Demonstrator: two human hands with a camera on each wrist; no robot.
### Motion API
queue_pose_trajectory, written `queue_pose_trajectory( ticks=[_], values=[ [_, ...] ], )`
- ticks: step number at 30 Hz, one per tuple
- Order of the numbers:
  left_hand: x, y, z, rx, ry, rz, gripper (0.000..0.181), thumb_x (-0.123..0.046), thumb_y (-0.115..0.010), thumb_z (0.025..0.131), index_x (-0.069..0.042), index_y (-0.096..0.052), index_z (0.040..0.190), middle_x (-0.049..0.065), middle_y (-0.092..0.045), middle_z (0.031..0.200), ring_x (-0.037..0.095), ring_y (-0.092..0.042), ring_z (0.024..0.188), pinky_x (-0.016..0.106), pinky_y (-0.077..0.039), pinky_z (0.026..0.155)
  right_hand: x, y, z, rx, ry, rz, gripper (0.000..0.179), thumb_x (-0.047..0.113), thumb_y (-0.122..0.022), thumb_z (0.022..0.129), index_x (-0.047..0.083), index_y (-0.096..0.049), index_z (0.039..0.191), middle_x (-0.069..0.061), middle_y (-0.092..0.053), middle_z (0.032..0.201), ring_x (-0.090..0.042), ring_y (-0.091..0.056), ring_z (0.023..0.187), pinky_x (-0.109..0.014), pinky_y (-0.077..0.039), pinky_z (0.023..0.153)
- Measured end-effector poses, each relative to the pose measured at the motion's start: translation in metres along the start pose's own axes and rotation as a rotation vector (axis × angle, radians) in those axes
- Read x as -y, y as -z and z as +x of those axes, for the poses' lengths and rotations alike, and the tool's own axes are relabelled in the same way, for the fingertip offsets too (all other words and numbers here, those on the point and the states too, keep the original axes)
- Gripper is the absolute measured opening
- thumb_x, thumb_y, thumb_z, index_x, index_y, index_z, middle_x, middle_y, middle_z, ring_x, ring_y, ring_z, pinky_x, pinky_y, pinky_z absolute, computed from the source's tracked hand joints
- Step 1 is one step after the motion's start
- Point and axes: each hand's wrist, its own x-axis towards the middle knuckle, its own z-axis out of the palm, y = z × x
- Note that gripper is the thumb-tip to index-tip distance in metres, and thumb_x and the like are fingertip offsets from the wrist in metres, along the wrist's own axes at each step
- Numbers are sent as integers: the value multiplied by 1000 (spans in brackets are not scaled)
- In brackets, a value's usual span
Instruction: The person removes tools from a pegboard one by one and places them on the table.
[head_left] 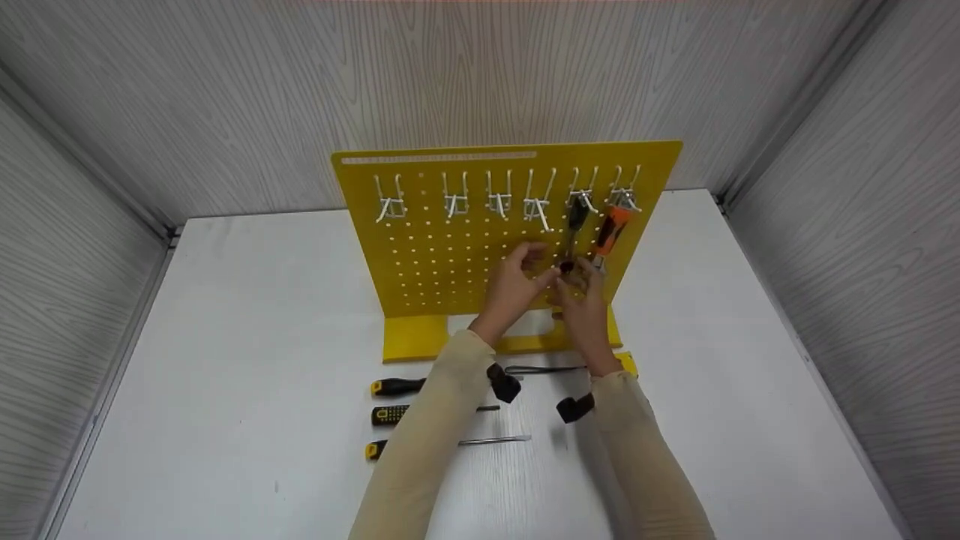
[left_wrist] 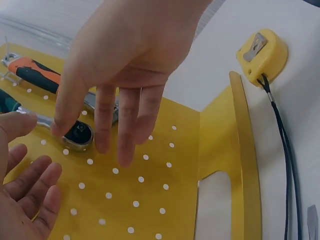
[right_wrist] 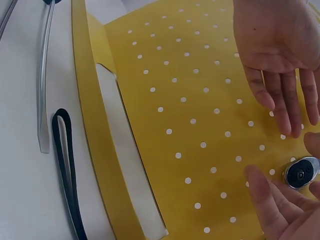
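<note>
A ratchet wrench (head_left: pixel 576 217) hangs handle up from a hook on the yellow pegboard (head_left: pixel 420 270). Its round black-and-silver head (left_wrist: pixel 82 135) points down. My right hand (head_left: pixel 585 307) is at that head, thumb and fingers fairly straight and close around it, not curled tight. My left hand (head_left: pixel 514 289) hovers just to the left in front of the board, fingers spread and nothing held; its palm shows in the right wrist view. Beside the ratchet wrench, an orange-and-black-handled tool (head_left: pixel 613 229) hangs on the rightmost hook, its metal lower end partly behind the right hand.
Several white double hooks (head_left: pixel 455 204) line the board's upper part. Black-and-yellow-handled screwdrivers (head_left: pixel 397 387) lie on the white table (head_left: pixel 262 360), partly under the left sleeve. A yellow tape measure (left_wrist: pixel 265 55) with a black strap (right_wrist: pixel 65 165) lies before the board's base.
</note>
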Motion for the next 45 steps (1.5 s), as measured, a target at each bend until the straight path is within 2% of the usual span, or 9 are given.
queue_pose_trajectory(
  ticks=[6,11,13,21,27,35,45],
  values=[
    [-6,-6,5,7,-27,53,42,-30,-67,91,-17,-56,130,1,-64,122,15,-59,111,31,-49,93,2,-4,5,-30,39,19,56,28,-52,99,16,-26,147,-11,-47,134,-26,-65,96,-50,-55,81],
    [-10,-11,9,21,-38,13,41,-27,-66,92,-18,-55,131,1,-65,118,14,-62,106,28,-53,85,3,-8,9,-64,88,-29,51,22,-53,99,10,-32,144,-12,-46,133,-24,-61,101,-33,-58,72],
    [-12,-12,10,20,-46,-6,40,-25,-65,92,-17,-55,130,2,-65,117,14,-63,103,27,-54,80,3,-8,10,-75,105,-48,49,22,-54,98,9,-34,142,-12,-46,132,-23,-60,103,-29,-57,71],
    [-16,-16,13,6,-43,-6,38,-23,-66,92,-14,-56,128,4,-66,112,14,-63,97,26,-52,79,-1,-8,11,-114,106,-38,43,20,-55,97,7,-36,134,-12,-51,120,-22,-59,93,-39,-56,75],
    [-17,-18,13,12,-62,16,36,-22,-64,92,-13,-57,126,6,-67,107,15,-63,89,23,-51,74,-5,-6,6,-140,145,-21,37,16,-57,97,5,-41,128,-9,-51,109,-18,-55,93,-30,-54,69],
    [-19,-17,11,2,-81,55,35,-21,-64,93,-14,-58,126,7,-69,105,17,-66,88,26,-53,75,-6,-6,-4,-158,210,-108,34,18,-57,97,4,-43,125,-12,-53,112,-20,-55,93,-18,-49,66],
    [-22,-17,7,6,-94,83,31,-24,-64,93,-15,-62,123,6,-71,95,14,-65,80,24,-52,67,-8,-3,-12,-183,222,-149,35,23,-60,95,9,-47,124,-10,-57,111,-18,-56,92,-18,-47,66]
  ],
)
